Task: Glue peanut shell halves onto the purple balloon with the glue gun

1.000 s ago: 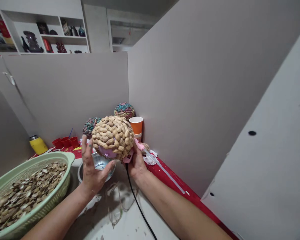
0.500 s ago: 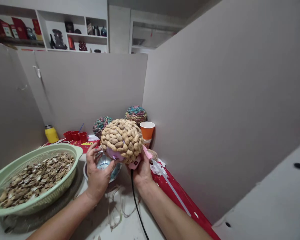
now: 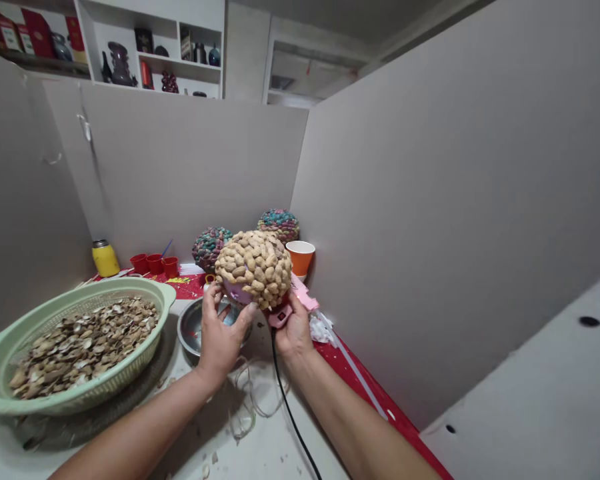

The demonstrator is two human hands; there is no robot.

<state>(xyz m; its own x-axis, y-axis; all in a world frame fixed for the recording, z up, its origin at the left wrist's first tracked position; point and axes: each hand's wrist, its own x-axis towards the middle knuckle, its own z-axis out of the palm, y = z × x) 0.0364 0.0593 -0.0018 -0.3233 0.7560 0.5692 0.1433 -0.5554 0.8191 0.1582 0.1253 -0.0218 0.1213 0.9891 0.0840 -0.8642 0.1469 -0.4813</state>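
Note:
A ball covered in peanut shells (image 3: 255,263), with a purple patch of its surface bare at the lower left, is held up over the table. My left hand (image 3: 223,337) is closed on its lower left side, thumb underneath and fingers at the edge. Below and to the right of the ball, my right hand (image 3: 295,333) grips a pink glue gun (image 3: 281,316), which has a small switch on its end. A black cord (image 3: 286,393) runs down from it. The gun's nozzle is hidden, and I cannot tell whether it touches the ball.
On the left stands a green plastic basket (image 3: 167,297) of shell pieces (image 3: 87,343). A metal bowl (image 3: 190,328) sits behind my left hand. Coloured shell balls (image 3: 279,224), an orange paper cup (image 3: 301,259), red cups (image 3: 171,267) and a yellow jar (image 3: 105,259) stand toward the back. Grey partitions (image 3: 180,160) enclose the table.
The view has shifted a little, so most things sit further right. The ball is turned slightly, and more of the pink glue gun shows beside it. Both hands keep their hold.

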